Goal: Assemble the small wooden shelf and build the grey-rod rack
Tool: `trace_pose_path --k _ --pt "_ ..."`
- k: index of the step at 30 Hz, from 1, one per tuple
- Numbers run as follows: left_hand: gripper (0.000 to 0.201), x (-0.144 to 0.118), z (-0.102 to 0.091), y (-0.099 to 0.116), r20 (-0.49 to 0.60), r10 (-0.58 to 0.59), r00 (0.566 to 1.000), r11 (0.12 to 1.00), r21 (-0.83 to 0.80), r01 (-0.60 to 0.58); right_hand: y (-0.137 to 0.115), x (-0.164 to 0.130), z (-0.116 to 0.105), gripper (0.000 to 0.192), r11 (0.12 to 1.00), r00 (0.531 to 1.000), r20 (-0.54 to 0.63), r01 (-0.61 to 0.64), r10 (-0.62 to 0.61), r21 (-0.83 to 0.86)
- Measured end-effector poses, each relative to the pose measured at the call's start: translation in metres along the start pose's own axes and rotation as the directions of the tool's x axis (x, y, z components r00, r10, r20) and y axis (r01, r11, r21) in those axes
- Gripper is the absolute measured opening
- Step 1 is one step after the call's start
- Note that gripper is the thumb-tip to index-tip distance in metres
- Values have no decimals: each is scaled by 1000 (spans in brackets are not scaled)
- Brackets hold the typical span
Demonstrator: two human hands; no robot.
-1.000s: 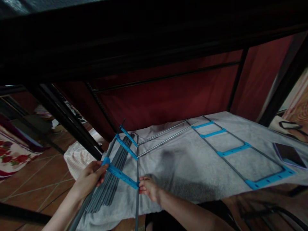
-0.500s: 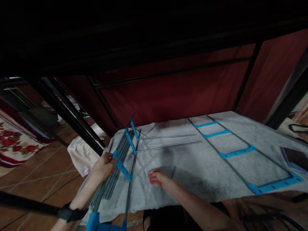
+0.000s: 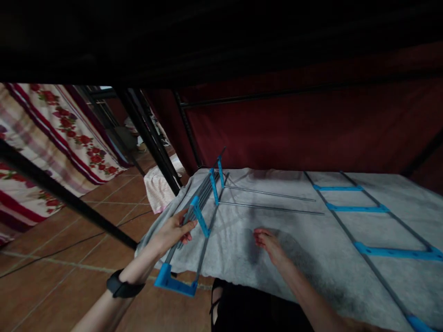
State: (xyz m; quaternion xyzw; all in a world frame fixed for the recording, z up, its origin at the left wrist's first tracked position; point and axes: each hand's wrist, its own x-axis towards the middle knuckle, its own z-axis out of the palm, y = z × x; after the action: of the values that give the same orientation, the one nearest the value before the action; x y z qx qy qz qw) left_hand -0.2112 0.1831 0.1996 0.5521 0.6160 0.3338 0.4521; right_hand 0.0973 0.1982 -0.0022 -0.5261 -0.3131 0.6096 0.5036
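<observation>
With only the left hand [image 3: 173,230] gripping the grey-and-blue rack frame [image 3: 199,221] at the grey blanket's [image 3: 277,258] left edge, and the right hand [image 3: 268,242] hovering empty and loosely spread over that blanket, the tilted frame could twist, popping its two side rods [image 3: 270,201] loose.

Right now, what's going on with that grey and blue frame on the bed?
A person's left hand grips the side rail of a ladder-like rack frame, grey rods joined by blue crosspieces, tipped up on edge at the left side of a grey blanket. The right hand hovers open just above the blanket, holding nothing. Two loose rods stick out from the frame across the blanket. A second frame lies flat to the right.
</observation>
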Motion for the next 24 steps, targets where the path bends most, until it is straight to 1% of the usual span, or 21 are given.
trace_pose_path --k 2,5,8,10,12,14,16,18,19,20,22,24 --pt "81 -17 -1 -3 0 -37 999 999 -15 37 -23 5 19 17 999 999 21 46 -46 6" --pt "86 -44 -2 -9 -48 -73 996 996 -56 70 -63 15 62 18 986 982 97 155 -161 67" --pt "89 -71 0 -21 -136 -36 990 998 -53 28 -95 25 113 19 975 954 207 204 -218 86" --pt "89 -86 5 -31 -212 2 977 1000 -28 -9 -108 30 147 18 975 940 269 184 -211 124" --pt "86 -96 11 -41 -288 29 957 1000 19 -25 -115 34 179 20 980 942 303 92 -143 176" --pt "80 -101 17 -48 -362 56 931 996 83 -28 -117 36 206 27 975 936 348 -25 -55 221" --pt "72 -101 19 -51 -425 91 901 990 141 -34 -117 37 228 35 959 905 425 -128 10 251" --pt "67 -98 18 -52 -464 115 878 985 165 -42 -115 37 246 38 941 876 481 -188 30 283" --pt "66 -97 17 -52 -475 118 872 985 166 -43 -114 37 253 39 932 877 479 -194 26 305" --pt "65 -95 15 -52 -483 117 868 986 163 -42 -111 36 259 38 926 892 453 -184 16 330" --pt "63 -92 12 -52 -497 111 861 988 151 -40 -105 36 267 39 921 930 367 -133 -12 366" --pt "60 -91 12 -53 -512 118 851 989 141 -52 -99 36 270 41 928 951 306 -72 -47 367"
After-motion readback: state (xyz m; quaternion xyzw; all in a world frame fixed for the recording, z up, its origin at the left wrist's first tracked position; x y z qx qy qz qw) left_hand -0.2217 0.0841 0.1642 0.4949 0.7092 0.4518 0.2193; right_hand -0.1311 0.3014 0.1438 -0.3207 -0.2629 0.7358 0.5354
